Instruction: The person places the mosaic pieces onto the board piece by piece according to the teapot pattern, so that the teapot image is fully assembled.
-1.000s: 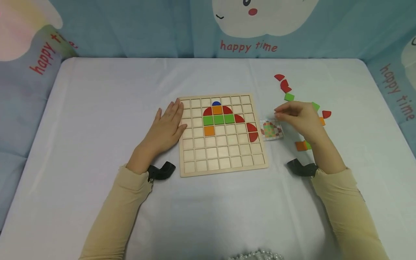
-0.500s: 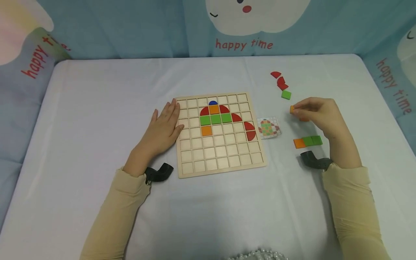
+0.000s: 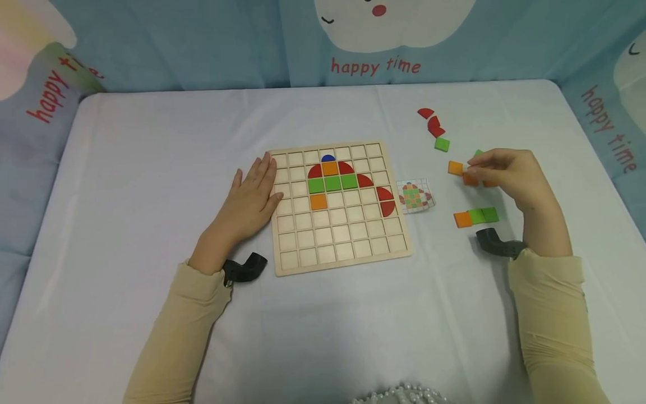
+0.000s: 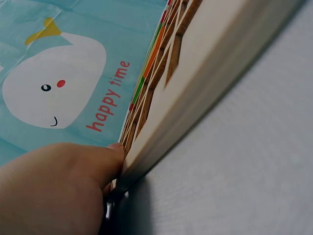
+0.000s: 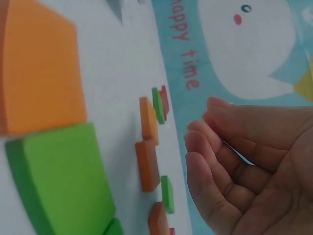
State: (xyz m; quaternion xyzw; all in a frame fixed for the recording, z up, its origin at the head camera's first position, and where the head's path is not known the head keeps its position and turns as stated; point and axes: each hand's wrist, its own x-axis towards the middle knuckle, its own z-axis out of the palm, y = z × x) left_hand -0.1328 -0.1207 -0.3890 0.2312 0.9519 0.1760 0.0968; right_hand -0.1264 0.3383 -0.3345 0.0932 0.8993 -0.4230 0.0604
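Observation:
My left hand point(image 3: 249, 191) lies flat with straight fingers on the left edge of a wooden grid board point(image 3: 298, 255). In the left wrist view its thumb point(image 4: 105, 161) touches the board's edge. Red, green, orange and blue pieces sit in the board's cells, among them a lone orange square point(image 3: 318, 202). My right hand point(image 3: 510, 171) hovers over loose tiles right of the board, fingers loosely bent. In the right wrist view the fingers point(image 5: 205, 181) hold nothing. An orange tile point(image 3: 455, 168) lies just left of the fingertips; other tiles are partly hidden below the hand.
A small pattern card point(image 3: 415, 196) lies against the board's right edge. Red pieces point(image 3: 436, 131) and a green tile point(image 3: 442, 144) lie farther back. An orange tile point(image 3: 462, 219) touches green tiles point(image 3: 483, 215) nearer me. A pearl-trimmed thing point(image 3: 401, 394) shows at the bottom edge.
My right hand has moved right, away from the card. Half a second ago its fingertips were at the orange tile, which now lies free of them. The left hand stays on the board.

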